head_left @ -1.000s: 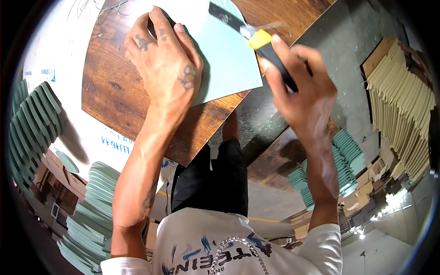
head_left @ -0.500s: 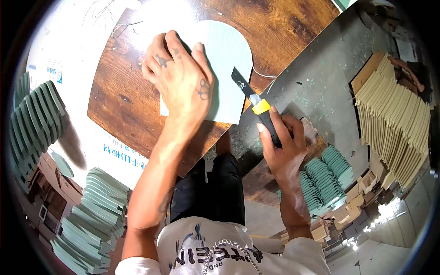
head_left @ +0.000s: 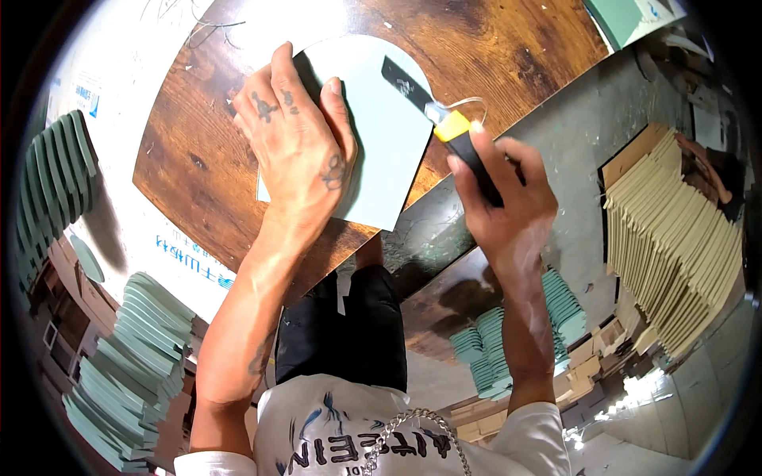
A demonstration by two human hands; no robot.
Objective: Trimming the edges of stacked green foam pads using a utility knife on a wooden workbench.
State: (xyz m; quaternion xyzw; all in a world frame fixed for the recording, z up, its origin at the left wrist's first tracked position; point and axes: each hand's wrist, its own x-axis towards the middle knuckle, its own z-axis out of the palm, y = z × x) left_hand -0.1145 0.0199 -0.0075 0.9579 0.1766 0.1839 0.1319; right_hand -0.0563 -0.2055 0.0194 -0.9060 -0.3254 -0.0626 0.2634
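Observation:
A pale green panel (head_left: 381, 151) with a rounded far end lies on the brown wood-grain board (head_left: 468, 47). My left hand (head_left: 298, 135) presses on the panel's left part, fingers stretched out and thumb apart, and hides some of that edge. In my right hand (head_left: 508, 190) is a utility knife (head_left: 454, 127) with a black handle and yellow collar, its dark blade extended. The blade points up and left over the panel's right side; whether it touches the surface I cannot tell. A thin pale strip (head_left: 472, 101) curls beside the collar at the panel's right edge.
Stacks of pale green panels (head_left: 131, 357) and darker green ones (head_left: 59, 178) stand at left. At right is a large cream stack (head_left: 659, 238), with a person's arm (head_left: 706, 163) behind it. More green pieces (head_left: 492, 349) sit low right. A green-edged block (head_left: 627, 20) is at top right.
The knife has moved up along the panel's right side, its blade now nearer the rounded end. The view has shifted slightly, and my left hand stays on the panel.

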